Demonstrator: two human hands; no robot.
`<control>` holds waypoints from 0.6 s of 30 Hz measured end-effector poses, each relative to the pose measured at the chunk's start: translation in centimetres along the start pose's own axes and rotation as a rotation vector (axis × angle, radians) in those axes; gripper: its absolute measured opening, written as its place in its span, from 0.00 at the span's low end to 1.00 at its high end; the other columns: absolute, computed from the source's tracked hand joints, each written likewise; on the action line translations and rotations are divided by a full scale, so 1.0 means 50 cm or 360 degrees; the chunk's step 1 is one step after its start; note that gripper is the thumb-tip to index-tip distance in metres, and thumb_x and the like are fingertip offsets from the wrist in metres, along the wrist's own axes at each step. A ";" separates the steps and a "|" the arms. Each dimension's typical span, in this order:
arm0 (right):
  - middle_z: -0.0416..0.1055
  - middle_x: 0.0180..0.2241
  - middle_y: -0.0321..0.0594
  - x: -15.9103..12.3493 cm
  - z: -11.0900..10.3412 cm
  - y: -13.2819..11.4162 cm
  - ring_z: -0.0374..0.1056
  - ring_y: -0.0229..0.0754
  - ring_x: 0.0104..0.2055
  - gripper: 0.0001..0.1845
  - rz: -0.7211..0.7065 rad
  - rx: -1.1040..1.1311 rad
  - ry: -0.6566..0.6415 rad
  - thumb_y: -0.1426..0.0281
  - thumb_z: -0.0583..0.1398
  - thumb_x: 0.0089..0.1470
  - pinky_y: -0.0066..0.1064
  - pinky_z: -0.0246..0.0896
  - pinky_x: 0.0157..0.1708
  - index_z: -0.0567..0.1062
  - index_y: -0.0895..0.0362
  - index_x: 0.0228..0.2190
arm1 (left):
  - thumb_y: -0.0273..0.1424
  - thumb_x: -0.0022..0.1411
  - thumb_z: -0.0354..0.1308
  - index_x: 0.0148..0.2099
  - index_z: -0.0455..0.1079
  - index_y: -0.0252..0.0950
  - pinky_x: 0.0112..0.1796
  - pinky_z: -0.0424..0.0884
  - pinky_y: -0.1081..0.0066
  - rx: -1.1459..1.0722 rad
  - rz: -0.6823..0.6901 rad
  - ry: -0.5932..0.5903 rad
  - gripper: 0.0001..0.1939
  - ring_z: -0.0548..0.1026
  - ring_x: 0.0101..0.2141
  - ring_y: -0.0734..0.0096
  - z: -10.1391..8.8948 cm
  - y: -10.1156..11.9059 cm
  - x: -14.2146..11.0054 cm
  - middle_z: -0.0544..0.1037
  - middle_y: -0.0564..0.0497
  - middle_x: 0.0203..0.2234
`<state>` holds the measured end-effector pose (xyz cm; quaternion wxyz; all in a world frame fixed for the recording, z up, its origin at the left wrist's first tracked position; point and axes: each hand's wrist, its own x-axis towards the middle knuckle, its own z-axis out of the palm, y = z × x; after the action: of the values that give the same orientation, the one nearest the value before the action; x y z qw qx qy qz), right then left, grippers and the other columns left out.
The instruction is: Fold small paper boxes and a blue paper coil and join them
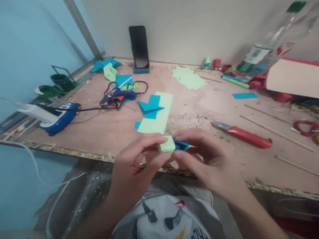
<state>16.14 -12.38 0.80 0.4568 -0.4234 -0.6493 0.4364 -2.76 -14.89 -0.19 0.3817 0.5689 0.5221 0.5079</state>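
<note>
My left hand (142,159) pinches a small pale green folded paper box (167,145) between thumb and fingers, just above the table's near edge. Right against it, my right hand (201,152) grips a blue folded paper piece (180,145) with thumb and forefinger. The two paper pieces meet between my hands; whether one is inserted into the other cannot be made out. Behind them lies a pale green paper sheet (164,116) with a blue cut-and-folded paper (151,108) on top.
A red utility knife (249,136), its blade out, lies right of my hands, near thin wooden sticks (274,131). A glue gun (117,96) with a looping cord is at left, by a blue power strip (59,119). A phone (139,46) stands at the back; bottles (254,59) stand back right.
</note>
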 end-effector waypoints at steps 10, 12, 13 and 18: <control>0.84 0.43 0.34 0.002 0.008 0.000 0.81 0.35 0.37 0.12 -0.0120 -0.0203 0.0090 0.78 0.64 0.60 0.23 0.78 0.38 0.82 0.52 0.43 | 0.25 0.68 0.64 0.51 0.77 0.47 0.54 0.76 0.71 0.0351 0.0388 0.0028 0.13 0.79 0.54 0.69 0.004 -0.013 -0.002 0.82 0.55 0.49; 0.85 0.39 0.33 0.007 0.012 -0.002 0.80 0.33 0.34 0.12 -0.0141 -0.0280 0.0150 0.80 0.64 0.58 0.22 0.78 0.37 0.82 0.53 0.40 | 0.25 0.68 0.64 0.51 0.77 0.46 0.54 0.75 0.71 0.0388 0.0428 0.0040 0.13 0.78 0.54 0.69 0.008 -0.016 -0.002 0.81 0.54 0.49; 0.84 0.37 0.32 0.009 0.013 -0.003 0.80 0.33 0.34 0.12 -0.0152 -0.0303 0.0181 0.81 0.63 0.57 0.21 0.78 0.37 0.82 0.54 0.39 | 0.25 0.68 0.64 0.51 0.76 0.46 0.54 0.75 0.71 0.0409 0.0447 0.0051 0.13 0.78 0.54 0.70 0.011 -0.017 -0.001 0.80 0.54 0.49; 0.83 0.34 0.32 0.013 0.026 -0.002 0.79 0.33 0.33 0.14 -0.0097 -0.0328 0.0296 0.82 0.60 0.54 0.20 0.77 0.34 0.81 0.55 0.37 | 0.24 0.69 0.63 0.51 0.76 0.43 0.52 0.76 0.71 0.0614 0.0567 0.0125 0.11 0.79 0.49 0.71 0.021 -0.016 0.003 0.80 0.52 0.48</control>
<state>14.73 -12.01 0.80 0.4821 -0.4867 -0.6581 0.3123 -1.89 -14.50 -1.14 0.1503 0.6940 0.5152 0.4799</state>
